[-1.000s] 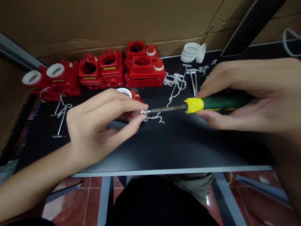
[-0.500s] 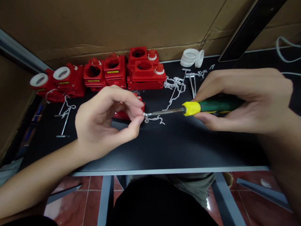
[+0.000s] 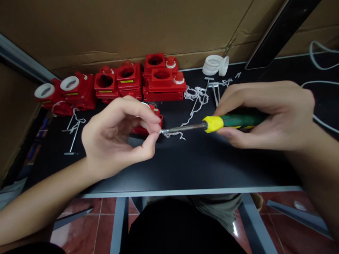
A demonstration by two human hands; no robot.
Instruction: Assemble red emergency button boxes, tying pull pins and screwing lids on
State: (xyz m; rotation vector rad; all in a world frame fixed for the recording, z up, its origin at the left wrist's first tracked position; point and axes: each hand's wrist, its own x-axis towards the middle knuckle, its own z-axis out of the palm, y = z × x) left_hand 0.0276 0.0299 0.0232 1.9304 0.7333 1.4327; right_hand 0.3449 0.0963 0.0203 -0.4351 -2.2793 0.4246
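My right hand (image 3: 272, 114) is wrapped round a screwdriver (image 3: 235, 121) with a green and yellow handle, its shaft pointing left. My left hand (image 3: 122, 134) pinches a tiny pale piece at the screwdriver's tip, between thumb and fingertips; it is too small to name. Just behind the tip a white chain (image 3: 174, 134) lies on the black table, close to the shaft. Partly hidden by the left fingers, a red housing (image 3: 141, 130) sits on the table.
Several red housings (image 3: 165, 86) line the back of the table (image 3: 185, 169). White rings (image 3: 213, 65), metal T-shaped rods (image 3: 215, 91) and a heap of white chain (image 3: 197, 94) lie at back right. More T-shaped rods (image 3: 74, 139) are on the left.
My right hand and the screwdriver have shifted slightly left. The screwdriver tip and my left fingertips have moved a little left and down, still together.
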